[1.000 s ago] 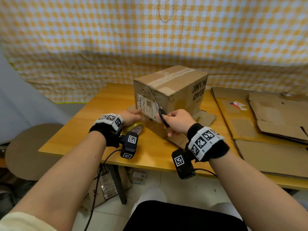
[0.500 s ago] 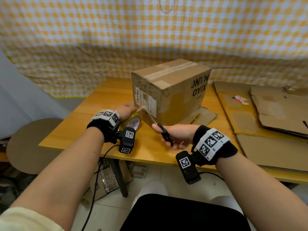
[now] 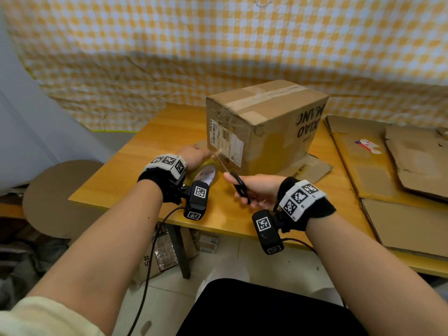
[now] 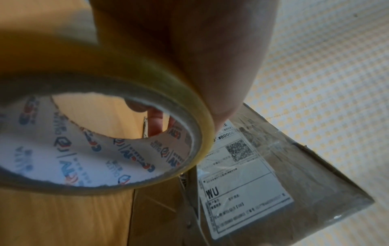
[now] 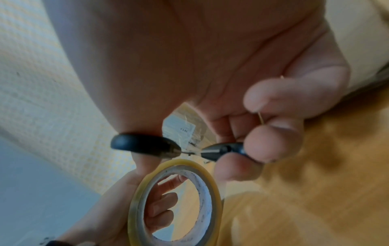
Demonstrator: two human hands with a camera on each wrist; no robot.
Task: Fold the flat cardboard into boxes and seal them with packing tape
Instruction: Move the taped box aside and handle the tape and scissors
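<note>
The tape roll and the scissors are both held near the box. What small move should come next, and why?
Probably close the scissors in the right hand across the tape strip: it runs taut from the box to the tape roll in the left hand, uncut.

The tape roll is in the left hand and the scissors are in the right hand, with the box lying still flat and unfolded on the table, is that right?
Not quite: the box is already folded up and stands on the table, taped along its top, as the head view shows. The rest holds: the left hand holds the tape roll, and the right hand holds the scissors.
</note>
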